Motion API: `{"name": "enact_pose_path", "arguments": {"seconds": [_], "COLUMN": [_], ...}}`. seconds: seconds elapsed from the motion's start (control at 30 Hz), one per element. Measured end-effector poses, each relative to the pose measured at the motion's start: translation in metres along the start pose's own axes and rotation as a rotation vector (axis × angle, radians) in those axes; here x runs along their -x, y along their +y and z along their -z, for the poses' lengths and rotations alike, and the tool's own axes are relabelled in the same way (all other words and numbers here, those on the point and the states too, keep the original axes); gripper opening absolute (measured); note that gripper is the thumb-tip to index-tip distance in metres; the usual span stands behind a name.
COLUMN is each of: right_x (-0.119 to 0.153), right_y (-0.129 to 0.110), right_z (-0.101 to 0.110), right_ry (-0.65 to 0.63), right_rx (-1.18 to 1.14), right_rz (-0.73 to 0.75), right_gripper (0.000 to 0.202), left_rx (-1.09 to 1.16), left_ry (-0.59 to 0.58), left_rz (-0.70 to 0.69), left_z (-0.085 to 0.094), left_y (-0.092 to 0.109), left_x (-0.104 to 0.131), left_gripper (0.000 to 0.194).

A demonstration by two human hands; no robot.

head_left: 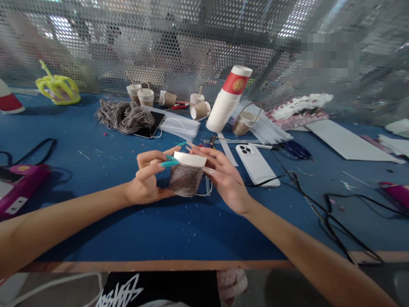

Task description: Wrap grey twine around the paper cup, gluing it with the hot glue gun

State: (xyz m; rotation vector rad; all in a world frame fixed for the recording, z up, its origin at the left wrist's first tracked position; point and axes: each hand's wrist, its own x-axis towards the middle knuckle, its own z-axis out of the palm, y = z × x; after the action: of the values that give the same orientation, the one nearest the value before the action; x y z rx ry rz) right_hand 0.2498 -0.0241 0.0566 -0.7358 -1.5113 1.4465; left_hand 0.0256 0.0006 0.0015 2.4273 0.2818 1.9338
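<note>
So the cord-wrapped cup [186,180] was right in the middle, between both hands, over the near half of the blue counter [166,234]. Grayish-brown cord went round most of it, with a plain white band up top. Couldn't tell whether its bottom actually touched the counter.

The left hand [145,179] had its fingers curled in at the left side, teal nails up by the white band. The right hand [228,181] was pinching the other side, thumb in front and the other fingers up around the back of the band.

Behind the hands there was a tall leaning stack of paper cups [220,111], with a little handled basket [243,124] just right of it. A white phone [257,165] lay near the right hand, and over on the left a heap of gray cord [123,116] partly covered a dark phone [156,123].
</note>
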Motion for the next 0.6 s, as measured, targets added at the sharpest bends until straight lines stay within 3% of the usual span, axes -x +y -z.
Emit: {"name": "enact_pose_path", "arguments": {"seconds": [0.23, 0.4, 0.6], "right_x": [0.000, 0.000, 0.000], "right_y": [0.003, 0.005, 0.008], "right_z": [0.004, 0.005, 0.007], "right_ry": [-0.003, -0.025, -0.052], "right_rx": [-0.031, -0.007, 0.031], "right_rz": [0.045, 0.085, 0.132], "right_gripper": [0.036, 0.036, 0.034], "left_rx": [0.106, 0.217, 0.175], "left_ry": [-0.126, -0.190, -0.152], "left_rz": [0.113, 0.198, 0.208], "left_z": [0.002, 0.001, 0.001], "left_y": [0.001, 0.000, -0.005], "left_x": [0.000, 0.008, 0.017], "left_gripper": [0.105, 0.099, 0.095]}}
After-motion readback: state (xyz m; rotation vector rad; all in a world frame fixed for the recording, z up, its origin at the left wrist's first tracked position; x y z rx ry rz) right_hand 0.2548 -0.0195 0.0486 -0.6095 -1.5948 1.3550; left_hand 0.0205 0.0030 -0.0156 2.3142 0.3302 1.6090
